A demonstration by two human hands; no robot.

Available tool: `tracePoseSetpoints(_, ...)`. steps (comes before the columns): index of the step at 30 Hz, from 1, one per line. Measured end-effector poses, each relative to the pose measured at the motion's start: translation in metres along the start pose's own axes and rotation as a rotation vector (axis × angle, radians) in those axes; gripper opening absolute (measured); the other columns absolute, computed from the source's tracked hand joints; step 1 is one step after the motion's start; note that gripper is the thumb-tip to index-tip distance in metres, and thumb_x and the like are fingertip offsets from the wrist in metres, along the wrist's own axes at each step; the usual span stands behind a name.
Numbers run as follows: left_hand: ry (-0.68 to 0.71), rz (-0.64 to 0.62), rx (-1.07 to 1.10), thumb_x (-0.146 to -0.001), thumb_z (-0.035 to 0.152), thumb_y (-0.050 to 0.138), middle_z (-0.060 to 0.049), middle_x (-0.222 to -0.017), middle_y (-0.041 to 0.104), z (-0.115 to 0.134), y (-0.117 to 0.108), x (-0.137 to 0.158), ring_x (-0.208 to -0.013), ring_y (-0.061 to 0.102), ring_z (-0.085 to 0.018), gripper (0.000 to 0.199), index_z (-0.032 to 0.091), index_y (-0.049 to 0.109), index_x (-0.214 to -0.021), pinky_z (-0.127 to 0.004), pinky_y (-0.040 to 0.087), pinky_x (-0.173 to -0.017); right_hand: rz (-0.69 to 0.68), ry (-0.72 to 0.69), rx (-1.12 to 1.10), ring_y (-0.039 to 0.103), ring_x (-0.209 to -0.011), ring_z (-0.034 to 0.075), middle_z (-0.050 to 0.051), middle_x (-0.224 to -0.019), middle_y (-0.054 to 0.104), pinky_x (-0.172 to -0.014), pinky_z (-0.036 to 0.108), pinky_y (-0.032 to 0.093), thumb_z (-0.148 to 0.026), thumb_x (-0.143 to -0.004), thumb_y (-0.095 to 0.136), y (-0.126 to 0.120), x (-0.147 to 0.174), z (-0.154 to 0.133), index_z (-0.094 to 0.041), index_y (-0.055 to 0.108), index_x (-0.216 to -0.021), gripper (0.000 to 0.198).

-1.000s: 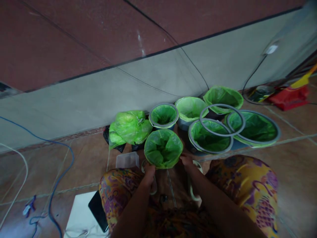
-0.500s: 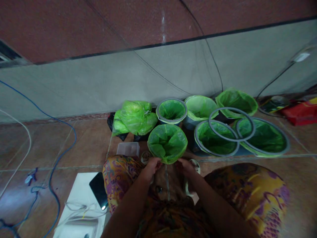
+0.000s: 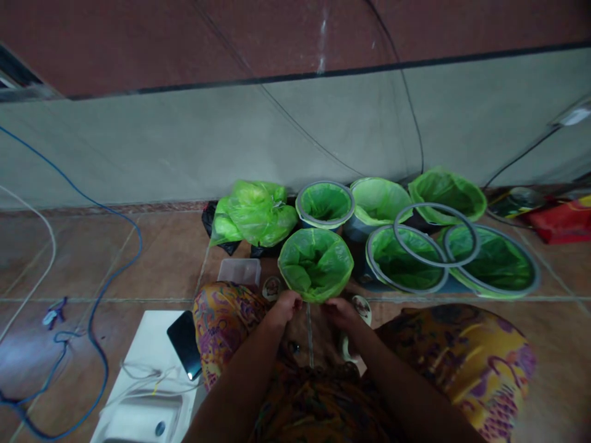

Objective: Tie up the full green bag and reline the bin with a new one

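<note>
Between my knees stands a small bin lined with a green bin bag [image 3: 316, 263], its mouth spread wide and the edge folded outward. My left hand [image 3: 288, 305] is closed at the near left of the bag's edge, fingertips pinching it. At the near right, my right hand [image 3: 341, 314] is also closed on the bag's edge, its fingertips partly hidden under the fold. The bag hides the bin's body. Just behind it stands another lined bin with a grey ring [image 3: 324, 204] around its rim.
More green-lined bins [image 3: 406, 258] stand at the right, with a loose grey ring [image 3: 436, 207] lying across two of them. Filled green bags [image 3: 258, 215] and a clear plastic tub [image 3: 239, 272] are at the left. A phone [image 3: 184, 344] lies on a white board near a blue cable [image 3: 99, 289].
My right hand has slid left along the bag's near edge, closer to my left hand. The view has tilted and shifted slightly; the bins stay in place.
</note>
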State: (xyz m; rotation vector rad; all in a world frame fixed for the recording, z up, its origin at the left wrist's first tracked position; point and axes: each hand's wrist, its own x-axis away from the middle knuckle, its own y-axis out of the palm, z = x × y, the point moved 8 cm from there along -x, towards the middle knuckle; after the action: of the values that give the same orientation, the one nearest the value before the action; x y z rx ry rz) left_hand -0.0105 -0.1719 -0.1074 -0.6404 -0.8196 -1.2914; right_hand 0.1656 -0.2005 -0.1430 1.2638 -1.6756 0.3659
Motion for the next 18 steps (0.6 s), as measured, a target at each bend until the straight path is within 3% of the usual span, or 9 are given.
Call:
tracePoseSetpoints(6, -0.077, 0.099, 0.047, -0.099, 0.040, 0.066, -0.011, -0.130, 0.066, -0.007, -0.006, -0.007, -0.109, 0.068, -0.023, 0.039, 0.017, 0.063, -0.131, -0.045, 0.061, -0.092, 0.018, -0.007, -0.014, 0.062, -0.062, 0.015, -0.001, -0.061, 0.066, -0.065, 0.026, 0.054, -0.005, -0.062, 0.068, -0.001, 0.002, -0.002, -0.020, 0.062, -0.066, 0.016)
tracePoseSetpoints(9, -0.063, 0.168, 0.072, -0.098, 0.028, 0.065, -0.004, -0.094, 0.071, -0.009, -0.014, -0.010, -0.077, 0.068, -0.014, 0.017, 0.013, 0.069, -0.106, -0.028, 0.058, -0.071, 0.011, -0.003, -0.013, 0.065, -0.063, 0.016, 0.001, -0.066, 0.069, -0.063, 0.027, 0.054, -0.009, -0.064, 0.070, -0.001, 0.004, -0.004, -0.019, 0.066, -0.073, 0.014)
tracePoseSetpoints(12, -0.016, 0.243, 0.101, -0.090, 0.016, 0.062, 0.003, -0.063, 0.060, -0.006, -0.024, -0.012, -0.052, 0.056, -0.008, 0.009, 0.015, 0.064, -0.081, -0.019, 0.046, -0.055, 0.014, 0.007, -0.020, 0.067, -0.065, 0.017, 0.003, -0.070, 0.071, -0.061, 0.027, 0.054, -0.014, -0.070, 0.071, -0.004, 0.004, -0.007, -0.018, 0.067, -0.078, 0.010)
tracePoseSetpoints(18, 0.027, 0.284, 0.145, -0.083, 0.014, 0.063, 0.004, -0.058, 0.058, 0.001, -0.029, -0.016, -0.048, 0.054, -0.008, 0.011, 0.018, 0.058, -0.074, -0.019, 0.045, -0.053, 0.094, -0.069, -0.022, 0.065, -0.061, 0.015, -0.001, -0.066, 0.068, -0.060, 0.025, 0.052, -0.017, -0.070, 0.069, -0.017, -0.005, -0.015, -0.021, 0.064, -0.077, 0.009)
